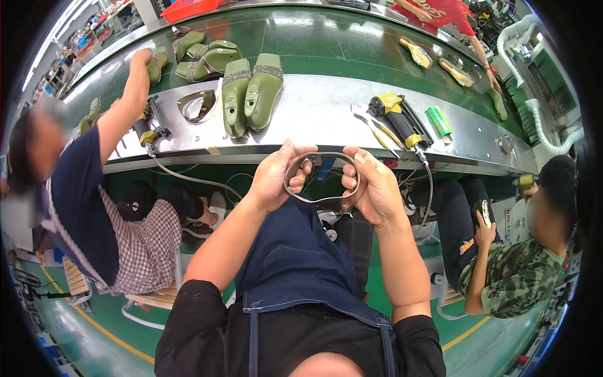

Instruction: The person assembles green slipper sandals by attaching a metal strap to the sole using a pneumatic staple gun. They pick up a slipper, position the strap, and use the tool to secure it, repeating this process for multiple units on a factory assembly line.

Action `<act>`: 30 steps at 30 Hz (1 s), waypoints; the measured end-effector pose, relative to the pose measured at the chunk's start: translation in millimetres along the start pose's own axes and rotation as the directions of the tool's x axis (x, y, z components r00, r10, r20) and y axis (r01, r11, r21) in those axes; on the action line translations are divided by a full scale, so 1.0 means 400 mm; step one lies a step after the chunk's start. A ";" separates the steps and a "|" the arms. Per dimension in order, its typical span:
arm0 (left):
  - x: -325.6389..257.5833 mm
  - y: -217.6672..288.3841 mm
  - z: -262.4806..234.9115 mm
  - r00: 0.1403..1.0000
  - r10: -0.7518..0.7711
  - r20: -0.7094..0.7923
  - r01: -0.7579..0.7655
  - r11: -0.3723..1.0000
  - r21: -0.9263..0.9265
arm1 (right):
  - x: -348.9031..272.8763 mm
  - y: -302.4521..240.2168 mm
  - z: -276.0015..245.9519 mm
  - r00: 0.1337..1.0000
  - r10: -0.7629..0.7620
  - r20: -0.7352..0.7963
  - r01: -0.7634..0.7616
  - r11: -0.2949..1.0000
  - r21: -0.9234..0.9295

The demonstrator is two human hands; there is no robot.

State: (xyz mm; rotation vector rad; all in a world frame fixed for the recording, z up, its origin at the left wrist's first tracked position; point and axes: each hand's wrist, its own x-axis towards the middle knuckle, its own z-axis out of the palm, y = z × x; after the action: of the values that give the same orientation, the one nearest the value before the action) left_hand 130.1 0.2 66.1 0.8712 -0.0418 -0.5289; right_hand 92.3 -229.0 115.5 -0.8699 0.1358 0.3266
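In front of my chest, at the bench edge, I hold a thin brownish band (pixel 324 199) bent into an open loop, like a strap piece. My left hand (pixel 274 177) pinches its left side, with the thumb up and the fingers curled inside the loop. On the right side, my right hand (pixel 375 186) grips it in the same way. Beyond my hands, a pair of green shoe lasts (pixel 263 94) stands on the metal ledge, each with a glittery grey strap across it. A similar dark loose strap (pixel 196 105) lies left of them.
On the ledge to the right are pincers (pixel 380 131), a yellow-and-black air stapler (pixel 402 119) with a hose, and a small green box (pixel 440 123). Another stapler (pixel 149 125) lies left. More lasts (pixel 212 60) sit on the green conveyor (pixel 308 41). Co-workers (pixel 81 182) sit on both sides.
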 end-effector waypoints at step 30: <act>0.096 0.137 -0.165 0.297 0.950 -0.094 -0.089 0.126 0.988 | -0.008 0.003 -0.083 0.985 -0.146 -0.093 0.125 0.972 -0.200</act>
State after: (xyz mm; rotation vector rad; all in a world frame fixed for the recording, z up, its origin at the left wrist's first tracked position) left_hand 203.3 58.8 56.7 1.9952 0.1251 0.9746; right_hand 89.3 -254.5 93.9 -1.0844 0.1447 0.1661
